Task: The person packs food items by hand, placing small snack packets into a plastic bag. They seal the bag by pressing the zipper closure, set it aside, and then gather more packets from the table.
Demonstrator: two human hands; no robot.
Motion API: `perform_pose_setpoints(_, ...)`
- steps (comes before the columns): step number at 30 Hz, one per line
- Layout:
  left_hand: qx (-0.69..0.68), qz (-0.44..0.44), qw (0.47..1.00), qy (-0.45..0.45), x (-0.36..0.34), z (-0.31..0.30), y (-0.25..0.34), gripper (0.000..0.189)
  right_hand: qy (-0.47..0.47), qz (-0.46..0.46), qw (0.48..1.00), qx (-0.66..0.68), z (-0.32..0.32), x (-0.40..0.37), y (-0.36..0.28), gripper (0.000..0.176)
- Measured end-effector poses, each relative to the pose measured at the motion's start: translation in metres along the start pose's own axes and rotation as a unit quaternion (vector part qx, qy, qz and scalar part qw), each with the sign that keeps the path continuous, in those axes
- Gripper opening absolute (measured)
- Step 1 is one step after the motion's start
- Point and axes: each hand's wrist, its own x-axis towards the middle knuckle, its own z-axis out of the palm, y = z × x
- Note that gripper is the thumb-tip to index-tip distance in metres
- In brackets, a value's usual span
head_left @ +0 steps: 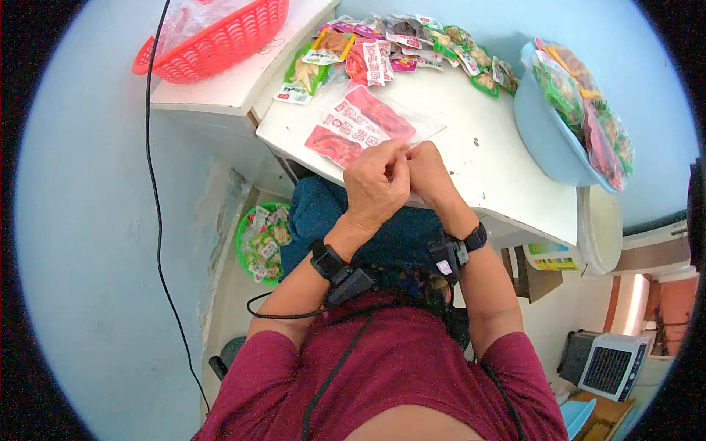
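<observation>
A clear plastic bag (425,128) lies on the near part of the white table, with red-and-white food packets (337,144) showing through it. At its near right corner, my left hand (376,180) is closed with the fingers pinched on the plastic. Right against it, my right hand (432,175) is also closed on the same corner. The knuckles of both hands touch or nearly touch, and the fingertips are partly hidden. Beyond the bag, a pile of assorted sealed food packets (404,42) lies along the back of the table.
On the right of the white table (478,158) stands a light blue basin (540,140) with bagged packets. A red basket (220,45) sits on the cabinet at left. Down on the floor is a green basket (241,242) of packets. A black cable (152,176) hangs at left.
</observation>
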Motion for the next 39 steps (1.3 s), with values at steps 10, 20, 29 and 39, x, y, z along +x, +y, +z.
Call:
perform_pose_setpoints(10, 0.051, 0.054, 0.997, -0.012, -0.002, 0.004, -0.021, 0.016, 0.076, -0.02, 0.996, 0.039, -0.088, -0.023, -0.062, 0.026)
perform_pose_setpoints(20, 0.102, 0.112, 0.988, -0.042, -0.004, 0.005, -0.026, 0.016, -0.029, 0.047, 0.995, -0.084, -0.07, 0.124, -0.055, 0.033)
perform_pose_setpoints(29, 0.076, 0.116, 0.989, -0.045, -0.004, 0.008, -0.03, 0.014, -0.059, 0.08, 0.987, -0.127, -0.02, 0.156, -0.055, 0.035)
perform_pose_setpoints(39, 0.083, 0.098, 0.991, -0.049, -0.003, 0.006, -0.027, 0.01, 0.049, 0.035, 0.985, 0.159, -0.048, 0.149, -0.043, 0.01)
